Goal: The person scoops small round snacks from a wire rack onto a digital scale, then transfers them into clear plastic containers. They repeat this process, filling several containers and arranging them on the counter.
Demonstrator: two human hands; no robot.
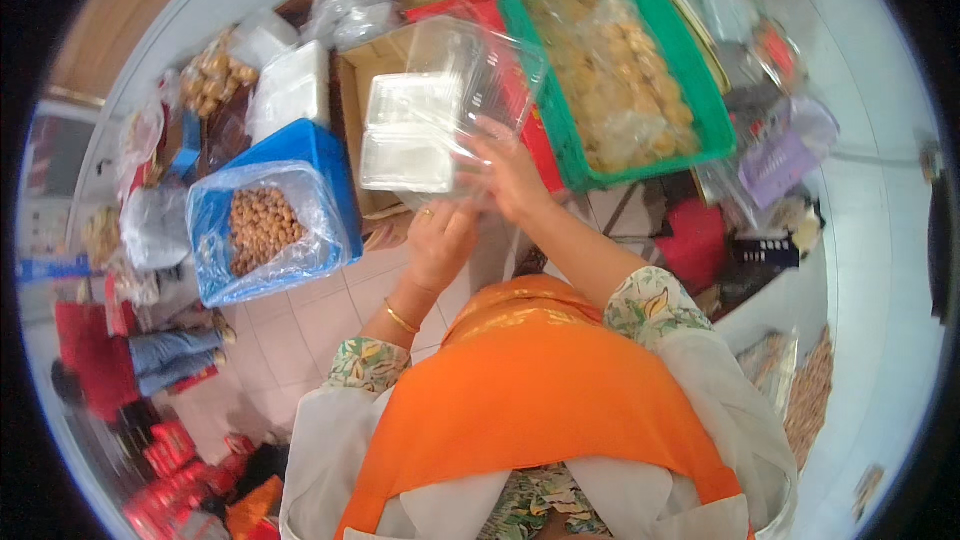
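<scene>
Both hands are at a clear plastic container [500, 65], which tilts over an open cardboard box [350, 100]. My left hand [443, 240] wears a ring and has its fingers closed at the container's near edge. On the container's right side, my right hand [508, 175] grips it, its fingertips blurred and partly behind the plastic. Below the left part of the container lie white rectangular trays [405, 160], stacked or side by side in the cardboard box; which of these I cannot tell.
A green crate [715, 130] of bagged round brown pieces stands at right, on something red. At left, a blue bin [340, 165] lined with plastic holds brown nuts [265, 225]. White foam packs [288, 90] and bagged goods [215, 75] lie behind it. Another person [100, 350] is at far left.
</scene>
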